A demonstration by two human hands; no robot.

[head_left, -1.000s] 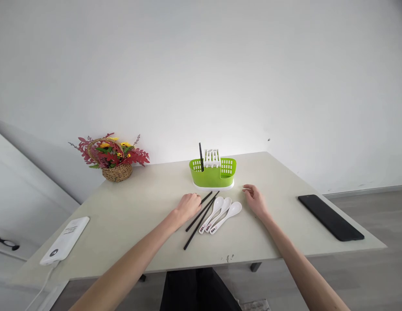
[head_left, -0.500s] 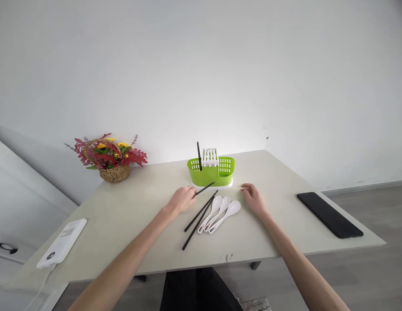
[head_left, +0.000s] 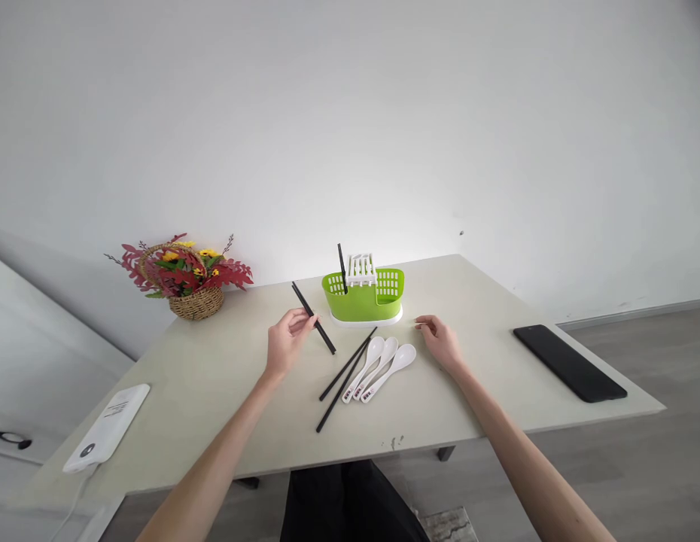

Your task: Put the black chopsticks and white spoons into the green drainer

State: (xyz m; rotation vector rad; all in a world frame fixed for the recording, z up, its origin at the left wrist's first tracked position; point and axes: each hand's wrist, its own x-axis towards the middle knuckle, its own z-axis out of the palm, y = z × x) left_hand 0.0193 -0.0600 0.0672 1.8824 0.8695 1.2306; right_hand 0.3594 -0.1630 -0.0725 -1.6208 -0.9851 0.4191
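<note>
One left hand [head_left: 285,342] with thumb and fingers pinching black chopsticks [head_left: 326,337], slanted, above the table [head_left: 260,429]. Nearby on the tabletop, two more chopsticks [head_left: 337,396] just beside three white spoons [head_left: 389,349]; beyond these, right hand [head_left: 442,344], loosely half-curled. Farther back, green basket [head_left: 358,307] with chopsticks standing inside.

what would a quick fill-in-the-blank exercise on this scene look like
1. The chopsticks in the left hand are coloured ____.
2. The white spoons on the table number ____.
3. The cutlery caddy behind the spoons is white and ____.

Missing words: black; three; green.
</note>
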